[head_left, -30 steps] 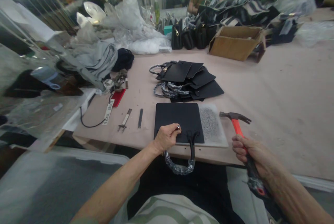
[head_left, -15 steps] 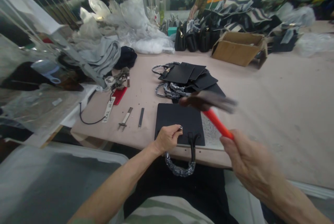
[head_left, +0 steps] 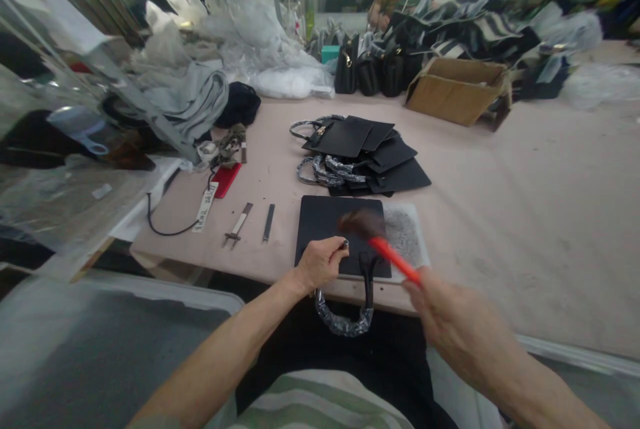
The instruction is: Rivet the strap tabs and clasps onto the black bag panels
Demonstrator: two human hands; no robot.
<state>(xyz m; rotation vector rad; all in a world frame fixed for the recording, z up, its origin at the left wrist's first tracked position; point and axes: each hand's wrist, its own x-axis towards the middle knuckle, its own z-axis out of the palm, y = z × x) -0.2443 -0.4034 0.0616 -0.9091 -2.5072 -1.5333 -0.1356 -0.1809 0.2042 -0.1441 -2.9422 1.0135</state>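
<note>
A black bag panel (head_left: 325, 219) lies on a speckled pale slab (head_left: 407, 236) at the table's near edge. Its plastic-wrapped handle (head_left: 345, 322) hangs over that edge. Pinched upright in my left hand (head_left: 320, 262) is a small metal punch (head_left: 346, 243), its top end showing and its lower end hidden by the fingers. My right hand (head_left: 440, 309) grips the orange-red handle of a hammer (head_left: 395, 259). The hammer's dark head, blurred by motion, is above the panel, just right of the punch and apart from it.
Beyond the panel lies a stack of black bag panels (head_left: 375, 142) with wrapped handles. To the left are a divider-like tool (head_left: 237, 226), a flat metal strip (head_left: 269, 222) and a red tag (head_left: 227, 181). A cardboard box (head_left: 457, 92) and finished black bags (head_left: 367, 72) stand farther back.
My right hand has brought the hammer down and to the left, closer to the punch. My left hand keeps its pinch in the same spot on the panel.
</note>
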